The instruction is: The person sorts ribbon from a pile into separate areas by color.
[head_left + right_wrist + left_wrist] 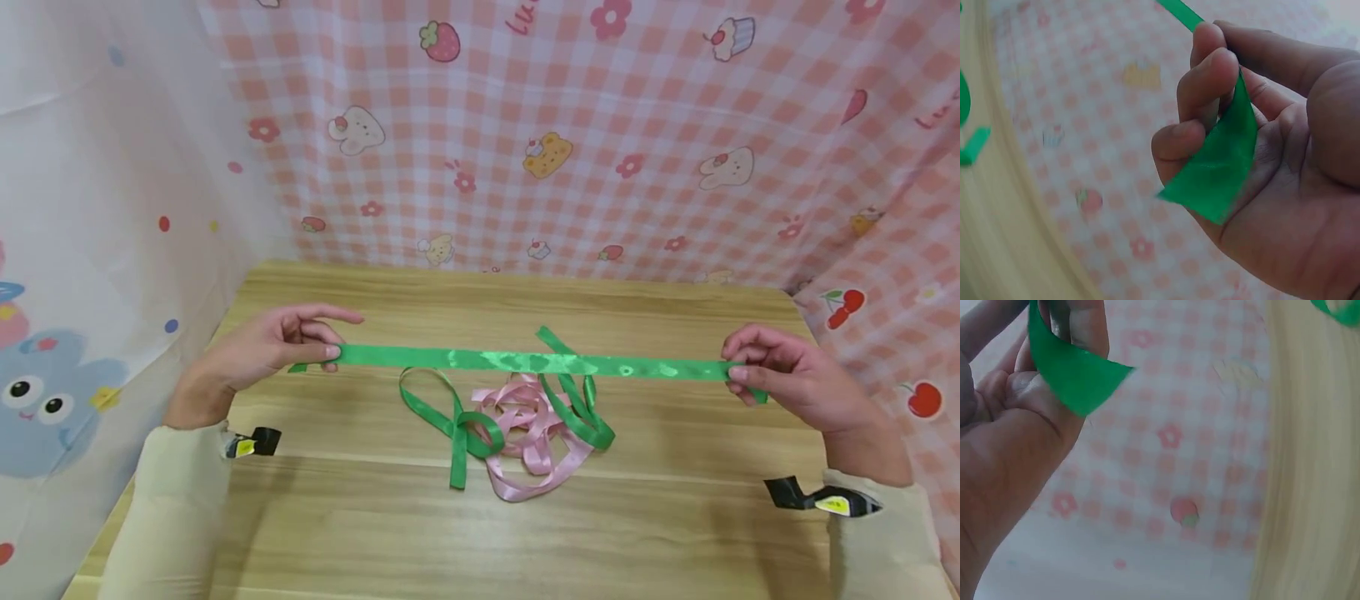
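A green satin ribbon (525, 362) is stretched nearly level above the table, pulled straight between two hands. The left hand (277, 343) pinches it near one end with thumb and fingers, index finger extended; a short green tail (1082, 378) hangs by the palm in the left wrist view. At the other end the right hand (787, 371) pinches it between thumb and curled fingers, and its loose tail (1222, 165) drapes over the palm. Below lie a loose pink ribbon (532, 425) in a tangled heap, a looped green ribbon (457, 425) on its left and another green length (592, 425) on its right.
The ribbons lie on a wood-grain table (375, 533). A pink checked cloth (487, 108) hangs behind the far edge, and a white printed cloth (112, 208) hangs on the left. Black straps with yellow labels sit at both sleeve cuffs.
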`<action>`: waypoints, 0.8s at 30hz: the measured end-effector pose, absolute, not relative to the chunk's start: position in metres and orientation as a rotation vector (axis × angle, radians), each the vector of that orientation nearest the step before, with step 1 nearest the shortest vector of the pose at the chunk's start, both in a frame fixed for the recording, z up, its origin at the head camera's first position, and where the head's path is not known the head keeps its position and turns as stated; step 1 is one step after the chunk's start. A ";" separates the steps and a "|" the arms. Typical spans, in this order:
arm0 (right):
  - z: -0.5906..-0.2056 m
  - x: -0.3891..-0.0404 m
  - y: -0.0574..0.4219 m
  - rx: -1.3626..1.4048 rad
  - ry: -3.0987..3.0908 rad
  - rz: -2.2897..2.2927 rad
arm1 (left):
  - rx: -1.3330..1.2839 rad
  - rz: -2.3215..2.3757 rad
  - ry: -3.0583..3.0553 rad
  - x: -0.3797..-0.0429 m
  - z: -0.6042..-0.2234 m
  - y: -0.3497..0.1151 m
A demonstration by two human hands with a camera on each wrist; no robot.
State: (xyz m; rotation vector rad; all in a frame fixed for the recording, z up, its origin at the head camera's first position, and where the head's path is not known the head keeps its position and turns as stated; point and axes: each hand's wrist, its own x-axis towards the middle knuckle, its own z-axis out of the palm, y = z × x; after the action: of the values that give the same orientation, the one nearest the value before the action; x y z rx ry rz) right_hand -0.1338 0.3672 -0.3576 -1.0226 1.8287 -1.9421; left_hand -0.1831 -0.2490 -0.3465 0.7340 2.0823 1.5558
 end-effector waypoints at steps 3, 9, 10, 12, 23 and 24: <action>-0.366 -0.137 0.379 -0.944 1.888 -1.972 | 0.645 1.549 2.157 -0.186 -0.352 -0.256; -0.386 -0.147 0.389 -0.580 2.063 -2.050 | 0.434 1.528 2.245 -0.197 -0.367 -0.262; -0.390 -0.150 0.389 -0.493 2.069 -2.088 | 0.388 1.540 2.250 -0.199 -0.370 -0.263; -0.397 -0.158 0.388 -0.300 2.102 -2.147 | 0.290 1.595 2.248 -0.206 -0.379 -0.262; -0.431 -0.219 0.363 0.457 2.167 -2.386 | -0.230 2.163 2.012 -0.256 -0.420 -0.236; -0.432 -0.223 0.360 0.509 2.172 -2.388 | -0.272 2.198 1.991 -0.260 -0.422 -0.234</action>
State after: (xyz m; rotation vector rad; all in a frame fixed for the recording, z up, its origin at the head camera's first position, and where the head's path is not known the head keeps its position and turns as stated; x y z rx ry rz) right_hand -0.2232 0.3602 -0.4316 0.5092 2.1724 -2.3882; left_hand -0.2598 -0.2338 -0.4221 -0.2723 1.9909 2.1983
